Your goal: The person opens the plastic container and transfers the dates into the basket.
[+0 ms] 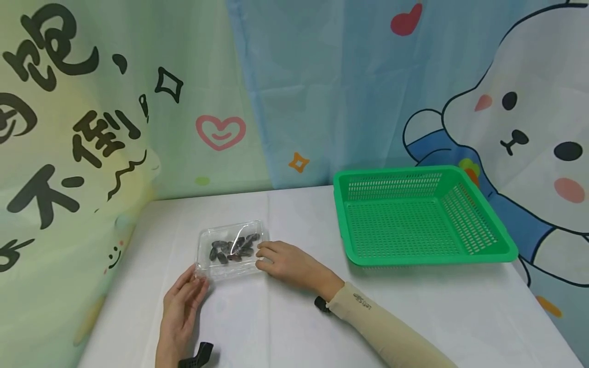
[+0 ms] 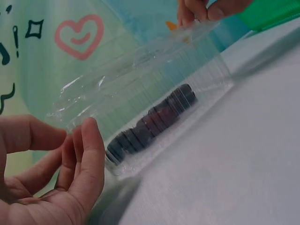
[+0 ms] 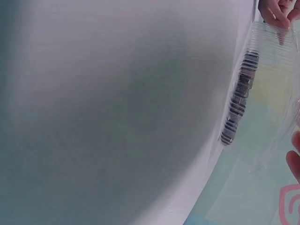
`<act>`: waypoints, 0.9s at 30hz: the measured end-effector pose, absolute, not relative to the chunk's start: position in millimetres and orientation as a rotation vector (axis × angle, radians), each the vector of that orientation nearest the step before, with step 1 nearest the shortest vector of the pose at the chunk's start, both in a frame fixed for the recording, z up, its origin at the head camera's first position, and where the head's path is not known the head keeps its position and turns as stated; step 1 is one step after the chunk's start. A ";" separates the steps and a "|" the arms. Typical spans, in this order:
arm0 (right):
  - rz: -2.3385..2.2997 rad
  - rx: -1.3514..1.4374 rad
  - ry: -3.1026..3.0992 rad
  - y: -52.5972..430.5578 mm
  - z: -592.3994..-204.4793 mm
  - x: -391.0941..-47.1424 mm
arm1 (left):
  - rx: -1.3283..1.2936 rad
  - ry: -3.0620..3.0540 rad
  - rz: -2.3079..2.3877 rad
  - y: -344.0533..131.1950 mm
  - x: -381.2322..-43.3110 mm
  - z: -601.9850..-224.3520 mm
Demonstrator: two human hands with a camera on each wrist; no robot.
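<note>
"Pinching is being done by both hands, isn't it?"

"Yes. The near left corner of a clear box (image 1: 205,248) is pinched by the left hand (image 1: 181,306). The right end is held by the right hand (image 1: 292,266), with its thumb and fingers bent at the edge."

"So is neither hand free?"

"Neither one. Both are kept busy with the same box."

"Which way is the box turned?"

"It is laid longways from left to right, with the right end a bit farther away. Its long way is set between the hands, so an end is touched by each, and neither can be called nearer. From the left hand, it is found ahead and to the right. From the right hand, it is found just to the left."

"What is kept inside?"

"Small dark lumps (image 1: 234,257), bunched around the middle. What they are cannot be told for sure."

"And under the box?"

"A white bench (image 1: 294,317). Whether the whole bottom is rested on it cannot be told."

"What is seen farther out?"

"A green basket (image 1: 432,260) is set at the right, well apart from the box. Behind it all, a picture cloth (image 1: 294,76) is hung, with a big white bear (image 1: 529,179) drawn on it."
</note>
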State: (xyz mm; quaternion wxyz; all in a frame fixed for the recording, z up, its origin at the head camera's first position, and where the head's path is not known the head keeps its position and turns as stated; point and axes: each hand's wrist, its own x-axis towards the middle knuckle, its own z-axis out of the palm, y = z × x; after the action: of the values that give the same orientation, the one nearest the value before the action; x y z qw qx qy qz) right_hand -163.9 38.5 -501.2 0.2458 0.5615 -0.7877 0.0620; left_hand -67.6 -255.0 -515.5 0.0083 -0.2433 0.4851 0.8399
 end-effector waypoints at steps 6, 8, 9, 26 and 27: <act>0.150 1.487 -2.087 31.2 -501.5 -166.4 | -0.816 1.546 2.605 -254.2 -71.2 -515.8; 0.134 1.477 -2.072 29.6 -502.6 -167.0 | -0.825 1.572 2.592 -253.8 -72.4 -517.1; 0.122 1.472 -2.065 28.8 -503.4 -167.4 | -0.826 1.586 2.587 -253.6 -72.9 -517.8; 0.046 1.434 -2.054 26.2 -502.9 -170.1 | -0.794 1.551 2.629 -252.1 -73.3 -518.4; 0.049 1.437 -2.051 26.1 -502.9 -170.2 | -0.797 1.548 2.629 -252.1 -73.1 -518.4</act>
State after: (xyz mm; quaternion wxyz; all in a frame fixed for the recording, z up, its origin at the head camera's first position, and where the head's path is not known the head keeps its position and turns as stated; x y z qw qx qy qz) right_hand -170.2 26.1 -502.9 0.3130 0.5448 -0.7777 0.0187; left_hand -73.1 -252.1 -518.4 -0.0059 -0.2528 0.4910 0.8336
